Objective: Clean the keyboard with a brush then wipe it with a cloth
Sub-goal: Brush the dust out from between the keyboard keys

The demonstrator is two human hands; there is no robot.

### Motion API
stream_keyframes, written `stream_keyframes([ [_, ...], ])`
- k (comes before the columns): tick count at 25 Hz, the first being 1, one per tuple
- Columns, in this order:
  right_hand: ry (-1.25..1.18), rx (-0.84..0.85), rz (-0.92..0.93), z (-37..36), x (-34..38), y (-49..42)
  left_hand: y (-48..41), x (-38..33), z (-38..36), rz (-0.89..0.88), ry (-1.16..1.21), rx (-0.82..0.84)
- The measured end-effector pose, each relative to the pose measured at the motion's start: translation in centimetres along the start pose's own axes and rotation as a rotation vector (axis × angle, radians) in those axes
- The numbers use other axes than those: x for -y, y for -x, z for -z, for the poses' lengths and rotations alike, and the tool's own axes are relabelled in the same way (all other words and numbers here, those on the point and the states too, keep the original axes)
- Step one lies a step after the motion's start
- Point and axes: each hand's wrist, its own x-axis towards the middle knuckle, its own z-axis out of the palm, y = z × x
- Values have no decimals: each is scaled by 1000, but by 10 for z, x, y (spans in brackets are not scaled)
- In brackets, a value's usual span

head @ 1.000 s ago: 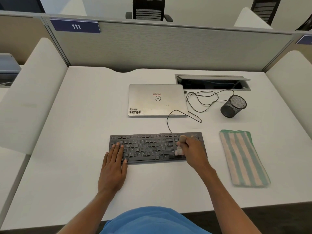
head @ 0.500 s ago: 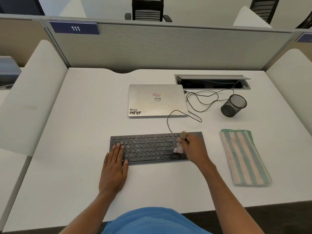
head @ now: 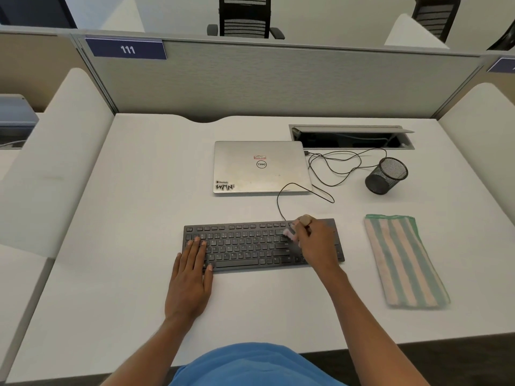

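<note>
Brush in right grip, on keyboard

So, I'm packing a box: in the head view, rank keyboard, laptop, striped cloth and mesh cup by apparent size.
1. keyboard, the widest, though nearer the camera.
2. laptop and striped cloth: too alike to rank.
3. mesh cup, smallest.

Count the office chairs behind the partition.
2: the middle chair stands behind the partition, centrally; the right chair is farther right. A dark shape at the right edge may be a third.
</note>
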Motion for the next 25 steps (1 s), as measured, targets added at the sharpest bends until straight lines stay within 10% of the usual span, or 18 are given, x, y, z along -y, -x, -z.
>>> stream_keyframes([
  [14, 71, -78, -1, 21, -34, 40, 1, 1, 0, 2, 7, -1],
  [19, 30, 191, 14, 18, -52, 42, 1, 1, 0, -3, 7, -1],
  [25, 75, -42, -90, 33, -67, 39, 2, 2, 0, -1, 6, -2],
])
